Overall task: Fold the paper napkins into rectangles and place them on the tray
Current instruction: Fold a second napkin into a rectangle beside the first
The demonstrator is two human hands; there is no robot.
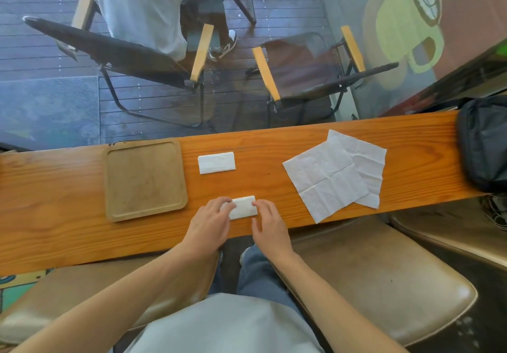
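Left hand (211, 217), right hand (267, 223) press folded napkin (244, 207), fingers flat (no curled grip); tray (145, 178) beside; no writing legible.

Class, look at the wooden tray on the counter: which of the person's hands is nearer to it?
Left. The left hand lies just right of the tray, at its near corner; the right hand is further right, beyond the folded napkin between both hands.
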